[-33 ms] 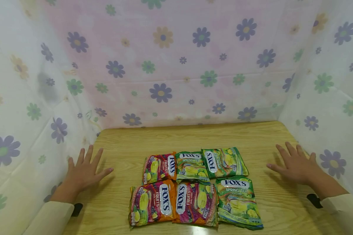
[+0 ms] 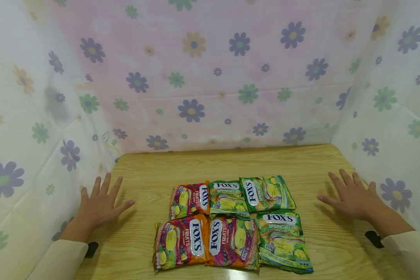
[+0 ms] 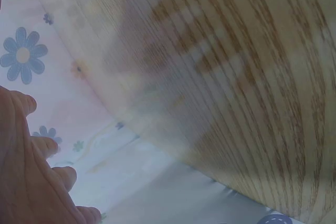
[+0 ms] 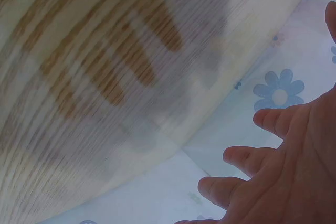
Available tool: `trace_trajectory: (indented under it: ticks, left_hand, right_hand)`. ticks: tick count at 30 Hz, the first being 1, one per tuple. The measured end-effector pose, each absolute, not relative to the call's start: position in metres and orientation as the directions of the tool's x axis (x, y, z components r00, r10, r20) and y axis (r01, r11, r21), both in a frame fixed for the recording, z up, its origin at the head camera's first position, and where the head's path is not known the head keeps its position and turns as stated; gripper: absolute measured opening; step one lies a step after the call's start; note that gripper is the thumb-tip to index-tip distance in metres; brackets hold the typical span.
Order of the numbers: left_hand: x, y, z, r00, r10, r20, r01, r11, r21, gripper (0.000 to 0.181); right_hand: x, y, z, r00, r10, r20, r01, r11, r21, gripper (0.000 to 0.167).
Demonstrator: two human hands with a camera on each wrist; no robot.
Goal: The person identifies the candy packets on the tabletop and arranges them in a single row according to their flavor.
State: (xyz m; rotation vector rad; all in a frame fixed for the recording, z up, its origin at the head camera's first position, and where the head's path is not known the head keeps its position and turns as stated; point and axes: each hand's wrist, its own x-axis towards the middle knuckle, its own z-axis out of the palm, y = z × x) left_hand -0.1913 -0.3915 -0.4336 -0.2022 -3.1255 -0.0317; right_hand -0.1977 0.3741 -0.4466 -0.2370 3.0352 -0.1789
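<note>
Several candy bags lie in two rows at the middle front of the table in the head view. The back row has a purple fruits bag (image 2: 189, 200), a green spring tea bag (image 2: 228, 199) and a second green one (image 2: 267, 193) turned sideways. In front are two purple fruits bags (image 2: 180, 242) (image 2: 233, 243) and a green bag (image 2: 282, 241). Left of them my left hand (image 2: 99, 204) is spread with fingers apart, holding nothing. My right hand (image 2: 353, 198), also spread and holding nothing, is to their right. Both palms (image 3: 26, 166) (image 4: 294, 166) show in the wrist views.
The wood-grain table (image 2: 143, 167) runs back to a flower-printed cloth (image 2: 210, 89), which also hangs at the left and right sides. A dark object (image 2: 91, 250) shows by the left wrist and another (image 2: 374, 239) by the right wrist.
</note>
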Motion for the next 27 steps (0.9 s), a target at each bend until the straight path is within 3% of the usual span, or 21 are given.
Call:
trace_trajectory:
  ticks: [27]
  left_hand:
    - [-0.194,-0.388,-0.436,-0.987,0.162,0.021,0.162,0.987,0.003,0.103]
  right_hand:
    - [-0.204,0.352,-0.434,-0.978,-0.205,-0.039,-0.198,0.97,-0.138,0.102]
